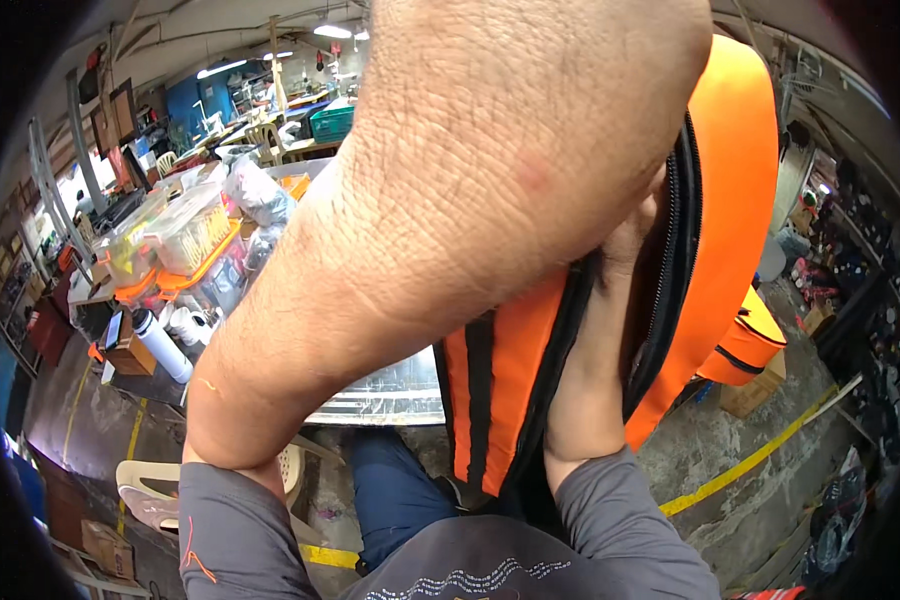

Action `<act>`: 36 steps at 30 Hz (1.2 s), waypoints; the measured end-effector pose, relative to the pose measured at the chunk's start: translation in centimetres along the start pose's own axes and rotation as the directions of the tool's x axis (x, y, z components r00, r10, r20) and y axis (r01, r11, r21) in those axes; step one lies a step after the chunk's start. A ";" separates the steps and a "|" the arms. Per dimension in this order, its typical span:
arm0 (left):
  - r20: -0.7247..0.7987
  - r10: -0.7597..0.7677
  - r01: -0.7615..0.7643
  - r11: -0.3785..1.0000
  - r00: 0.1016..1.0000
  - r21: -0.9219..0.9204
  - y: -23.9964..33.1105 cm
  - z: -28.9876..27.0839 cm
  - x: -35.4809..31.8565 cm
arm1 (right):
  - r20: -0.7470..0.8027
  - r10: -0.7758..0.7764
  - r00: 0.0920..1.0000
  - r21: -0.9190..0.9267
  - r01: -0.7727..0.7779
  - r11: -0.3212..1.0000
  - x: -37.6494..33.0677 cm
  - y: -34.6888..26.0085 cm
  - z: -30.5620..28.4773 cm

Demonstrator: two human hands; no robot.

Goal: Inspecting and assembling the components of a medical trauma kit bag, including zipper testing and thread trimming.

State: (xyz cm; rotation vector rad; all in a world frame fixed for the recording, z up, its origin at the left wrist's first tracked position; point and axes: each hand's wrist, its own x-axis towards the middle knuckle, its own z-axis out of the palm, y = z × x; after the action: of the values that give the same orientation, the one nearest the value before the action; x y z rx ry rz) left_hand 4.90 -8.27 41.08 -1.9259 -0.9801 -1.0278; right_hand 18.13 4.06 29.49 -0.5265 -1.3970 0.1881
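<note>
An orange bag (735, 200) with black zipper edging and a black strap stands upright before me, its zipper parted. My right forearm reaches up into the opening. Part of my right hand (622, 245) shows between the zipper edges, and its fingers are mostly hidden by my left arm and the bag. Very close to the camera, my left arm crosses over the bag from lower left to upper right. The back of my left hand or wrist (540, 110) fills the top middle, touching or nearly touching the bag's upper part. Its fingers are out of sight.
A metal-topped table (380, 395) lies beyond my legs. At left are clear plastic boxes (185, 225) with orange lids, a white bottle (162, 345) and a plastic chair (150, 490). Another orange bag (750, 345) rests on a cardboard box (753, 390) at right. Heaped dark goods line the right side.
</note>
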 end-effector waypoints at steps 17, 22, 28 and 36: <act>-0.053 0.169 -0.150 0.956 0.984 0.252 -2.4 -1.0 -4.3 | -0.012 0.437 0.900 0.016 -0.436 0.900 -6.2 6.3 5.1; -0.064 0.230 -0.199 0.927 0.971 0.318 -4.4 1.0 -3.5 | -0.030 0.548 0.836 0.016 -0.548 0.836 4.2 15.0 5.0; -0.086 0.341 -0.278 0.867 0.936 0.413 -4.4 -1.5 -6.0 | -0.099 0.406 0.908 0.101 -0.397 0.912 10.8 18.5 3.8; -0.057 0.428 -0.331 0.769 0.902 0.547 -6.5 -0.4 -3.6 | -0.112 0.139 0.984 0.357 -0.091 0.930 4.7 11.4 7.3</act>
State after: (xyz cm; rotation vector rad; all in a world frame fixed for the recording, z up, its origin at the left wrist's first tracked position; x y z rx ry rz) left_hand -2.26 -6.76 39.71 -1.4540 -0.6362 -0.5953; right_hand 14.00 17.74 29.07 -0.3164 -1.1664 0.4794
